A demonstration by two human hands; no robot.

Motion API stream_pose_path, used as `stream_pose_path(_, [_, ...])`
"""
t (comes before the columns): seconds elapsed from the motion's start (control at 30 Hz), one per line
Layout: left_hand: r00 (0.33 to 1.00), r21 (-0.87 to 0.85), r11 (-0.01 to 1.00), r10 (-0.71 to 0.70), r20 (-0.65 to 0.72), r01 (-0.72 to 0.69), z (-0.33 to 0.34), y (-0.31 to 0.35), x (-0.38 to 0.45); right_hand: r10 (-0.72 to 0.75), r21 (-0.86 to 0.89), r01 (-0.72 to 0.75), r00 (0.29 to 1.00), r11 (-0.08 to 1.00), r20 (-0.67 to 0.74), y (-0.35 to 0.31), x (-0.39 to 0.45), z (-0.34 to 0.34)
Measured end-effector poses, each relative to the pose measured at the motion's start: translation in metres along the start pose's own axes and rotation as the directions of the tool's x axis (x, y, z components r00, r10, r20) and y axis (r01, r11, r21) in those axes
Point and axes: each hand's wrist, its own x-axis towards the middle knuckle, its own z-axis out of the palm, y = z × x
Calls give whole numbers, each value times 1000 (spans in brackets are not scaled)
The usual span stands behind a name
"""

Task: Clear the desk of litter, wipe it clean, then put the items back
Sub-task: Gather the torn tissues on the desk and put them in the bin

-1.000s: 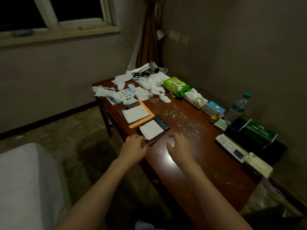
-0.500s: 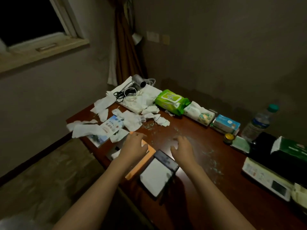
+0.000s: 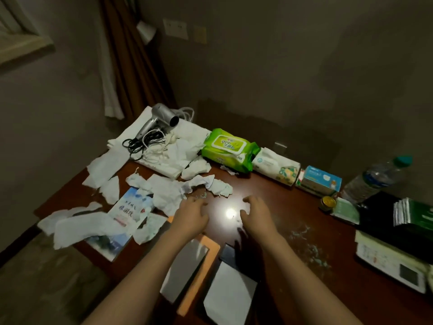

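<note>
Crumpled white tissues (image 3: 171, 191) lie scattered across the left half of the dark wooden desk (image 3: 276, 198). My left hand (image 3: 191, 215) hovers with loosely curled fingers at the edge of that pile and holds nothing. My right hand (image 3: 254, 213) hovers beside it over bare wood, fingers spread and bent, also holding nothing. Small pale green scraps (image 3: 309, 247) speckle the desk to the right of my right arm. A green wet-wipe pack (image 3: 228, 148) lies at the back.
A hair dryer (image 3: 161, 118) with tangled cord sits on white paper at the back left. A booklet (image 3: 127, 211), an orange folder (image 3: 199, 273), white cards, a tissue pack (image 3: 277, 165), a blue box (image 3: 321, 180), a water bottle (image 3: 377, 177) and dark boxes (image 3: 403, 221) crowd the rest.
Both hands have moved forward from the desk's near edge, past the folder and cards, to the middle by the tissues. The view has moved closer and turned left.
</note>
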Motion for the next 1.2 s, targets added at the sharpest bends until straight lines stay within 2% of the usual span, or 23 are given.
stream_pose_path(0.23, [986, -30, 994, 110, 128, -108, -26, -41, 93, 143, -71, -142, 990, 987, 9, -40, 77, 27])
stream_pose_path(0.37, [977, -78, 991, 118, 176, -106, -32, -66, 139, 140, -158, -130, 989, 979, 51, -52, 127, 42])
stream_pose_path(0.47, [963, -105, 987, 147, 227, -126, -33, -79, 161, 191, -240, -170, 979, 956, 68, -51, 154, 58])
stream_pose_path(0.57, [962, -120, 982, 168, 217, -144, -38, -87, 172, 244, -302, -202, 964, 932, 109, -48, 166, 77])
stream_pose_path(0.67, [955, -118, 980, 186, 229, -162, -40, -93, 181, 311, -354, -267, 948, 896, 71, -50, 170, 90])
stream_pose_path(0.77, [945, -117, 976, 210, 251, -186, -42, -87, 187, 356, -226, -343, 934, 912, 19, -50, 165, 92])
stream_pose_path(0.9, [954, -122, 974, 212, 212, -189, -37, -77, 197, 370, -5, -376, 914, 927, -166, -56, 147, 90])
stream_pose_path(0.97, [946, -90, 973, 230, 227, -214, -31, -71, 202, 372, 29, -375, 904, 927, -208, -60, 138, 90])
stream_pose_path(1.1, [924, 122, 947, 254, 287, -298, -15, -64, 208, 342, -43, -350, 930, 936, -135, -61, 123, 97])
stream_pose_path(1.2, [932, 239, 934, 186, 311, -266, -4, -64, 209, 340, -77, -342, 940, 936, -36, -60, 118, 101])
